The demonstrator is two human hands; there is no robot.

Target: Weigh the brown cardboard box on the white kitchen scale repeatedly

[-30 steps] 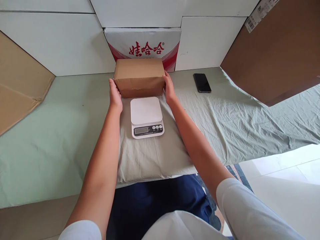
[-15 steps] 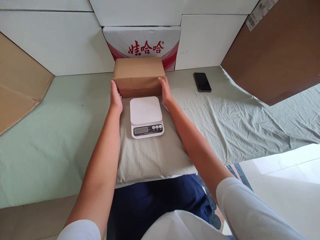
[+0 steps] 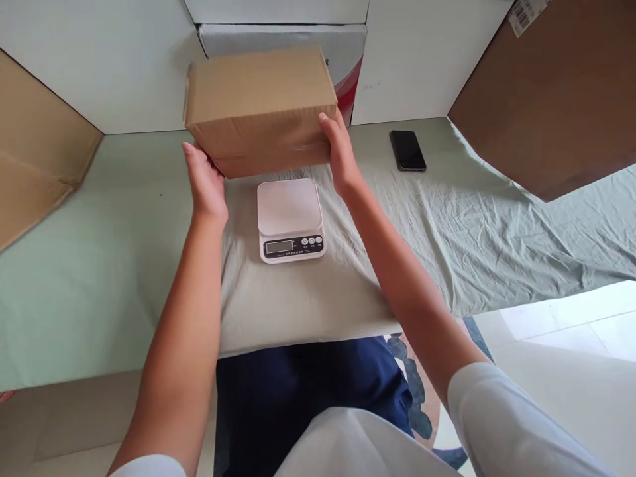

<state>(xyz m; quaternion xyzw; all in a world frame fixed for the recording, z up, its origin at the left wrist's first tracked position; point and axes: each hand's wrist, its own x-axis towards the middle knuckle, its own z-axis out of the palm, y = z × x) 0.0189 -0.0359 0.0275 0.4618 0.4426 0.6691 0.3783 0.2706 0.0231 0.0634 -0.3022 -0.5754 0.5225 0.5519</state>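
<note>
Brown cardboard box [image 3: 261,106] held in the air above and just behind the white scale [image 3: 291,218], tilted slightly, clear of the cloth. Left hand [image 3: 205,182] supports its lower left corner, fingers [image 3: 191,151] spread open under and against the side. Right hand [image 3: 342,159] presses the right end, fingers [image 3: 325,122] wrapped flat on the front edge. Both hands grip the box between them. Scale sits flat on the wrinkled green sheet [image 3: 447,232] covering the bench, display facing the person. Black phone [image 3: 407,150] lies on the sheet, well apart to the right. Red-and-white printed carton [image 3: 348,59] stands behind the box against the white wall panels [image 3: 124,79]. Large brown cardboard [image 3: 561,93] leans at right.
</note>
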